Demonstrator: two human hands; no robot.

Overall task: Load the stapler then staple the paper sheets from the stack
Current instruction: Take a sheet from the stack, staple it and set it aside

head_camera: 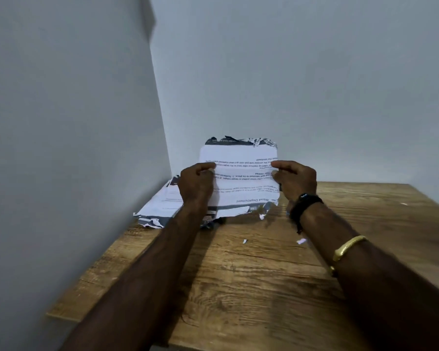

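Note:
I hold a small bundle of printed paper sheets [241, 173] upright above the far part of the wooden table [264, 274]. The sheets are white with upside-down text and have torn, dark-printed top and bottom edges. My left hand [197, 184] pinches the bundle's left side. My right hand [295, 179] pinches its right side. A stack of more paper sheets [160, 206] lies flat on the table in the corner, behind and left of my left hand. No stapler is visible.
Two grey walls meet in a corner just behind the stack and close off the table's left and far sides. Small torn paper scraps [301, 241] lie on the wood near my right wrist. A black band and a gold bangle sit on my right forearm.

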